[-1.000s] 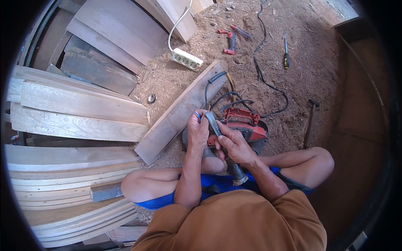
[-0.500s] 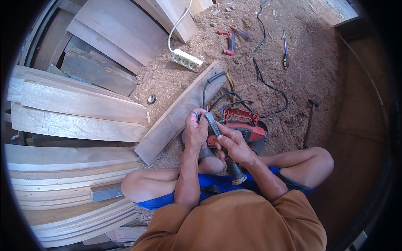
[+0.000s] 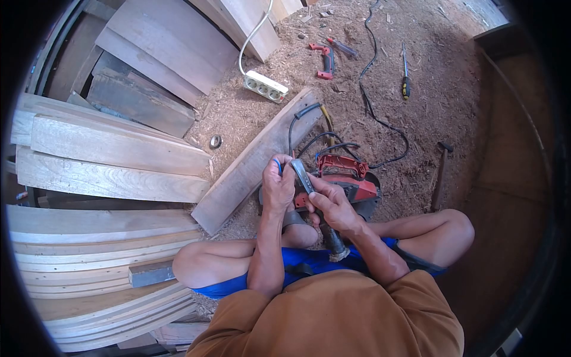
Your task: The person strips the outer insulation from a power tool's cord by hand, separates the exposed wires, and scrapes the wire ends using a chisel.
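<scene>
My left hand [image 3: 278, 187] is closed, its fingertips pinching a thin blue wire [image 3: 278, 166]. In my right hand [image 3: 335, 205] is a chisel [image 3: 301, 173], its flat grey metal end pointing up beside my left fingertips. The chisel's dark handle [image 3: 335, 242] runs down below the hand to a frayed, pale butt. Whether the blade touches the wire cannot be made out. Just beyond my hands lies a red power saw [image 3: 348, 185] with its handle shell opened, partly hidden by my right hand. A black cable [image 3: 303, 111] with a yellowish section loops behind it.
A plank [image 3: 244, 166] lies slanted on the sawdust floor. A white power strip [image 3: 266, 86], a tape roll [image 3: 215, 141], a red handle cover [image 3: 326, 61], a screwdriver [image 3: 405, 77] and a hammer [image 3: 441, 172] lie around. Stacked boards [image 3: 113, 143] fill the left side.
</scene>
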`<state>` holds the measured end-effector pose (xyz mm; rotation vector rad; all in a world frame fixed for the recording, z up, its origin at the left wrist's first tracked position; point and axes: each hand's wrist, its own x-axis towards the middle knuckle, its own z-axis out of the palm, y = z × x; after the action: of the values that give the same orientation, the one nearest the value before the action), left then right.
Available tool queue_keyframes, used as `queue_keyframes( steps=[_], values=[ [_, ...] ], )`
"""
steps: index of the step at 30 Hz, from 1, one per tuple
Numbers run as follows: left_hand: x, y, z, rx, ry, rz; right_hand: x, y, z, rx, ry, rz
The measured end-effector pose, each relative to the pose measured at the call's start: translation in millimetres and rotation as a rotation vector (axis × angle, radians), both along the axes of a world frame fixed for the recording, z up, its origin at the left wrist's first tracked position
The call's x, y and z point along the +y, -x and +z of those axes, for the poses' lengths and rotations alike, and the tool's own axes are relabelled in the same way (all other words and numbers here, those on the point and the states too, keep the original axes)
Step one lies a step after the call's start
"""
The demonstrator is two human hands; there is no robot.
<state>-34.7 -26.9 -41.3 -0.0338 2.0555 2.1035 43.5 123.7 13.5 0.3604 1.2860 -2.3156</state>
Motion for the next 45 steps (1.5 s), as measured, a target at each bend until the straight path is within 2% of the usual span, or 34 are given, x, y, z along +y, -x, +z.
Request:
queue_keyframes(
  steps=[14, 20, 23, 25, 27, 31, 34, 37, 40, 43, 45],
  values=[
    [-0.8, -3.5, 0.9, 0.001, -0.016, 0.015, 7.9, -0.4, -5.2, -0.009, 0.011, 0.003],
    [2.6, -4.7, 3.8, -0.023, -0.021, 0.031, 23.4, 7.6, 10.6, 0.032, -0.118, 0.095],
    [2.3, -4.0, 2.0, -0.088, -0.034, 0.031, 35.2, 8.0, -1.6, 0.061, -0.241, 0.153],
    [2.3, -3.2, 1.6, -0.110, -0.055, 0.025, 34.5, 10.2, -13.7, 0.068, -0.266, 0.049],
    [-1.9, -2.3, 11.3, -0.166, 0.006, -0.130, 33.2, 13.0, -18.5, 0.071, -0.370, -0.039],
    [3.0, -4.1, 29.2, -0.237, 0.129, -0.307, 25.3, 24.6, -9.3, 0.024, -0.267, -0.211],
    [4.4, -3.2, 35.8, -0.275, 0.110, -0.388, 27.3, 24.8, -18.8, -0.026, -0.289, -0.176],
    [2.4, -4.1, 33.5, -0.251, 0.103, -0.415, 24.5, 22.9, -31.5, -0.131, -0.139, -0.233],
    [8.9, -11.5, 27.1, -0.337, -0.269, -0.402, 21.9, 21.0, -36.1, -0.303, 0.212, -0.312],
    [6.8, -15.1, 26.9, -0.411, -0.390, -0.395, 21.3, 18.8, -45.3, -0.347, 0.400, -0.283],
    [9.7, -17.0, 32.7, -0.421, -0.393, -0.355, 23.2, 19.1, -43.9, -0.318, 0.367, -0.266]
  ],
)
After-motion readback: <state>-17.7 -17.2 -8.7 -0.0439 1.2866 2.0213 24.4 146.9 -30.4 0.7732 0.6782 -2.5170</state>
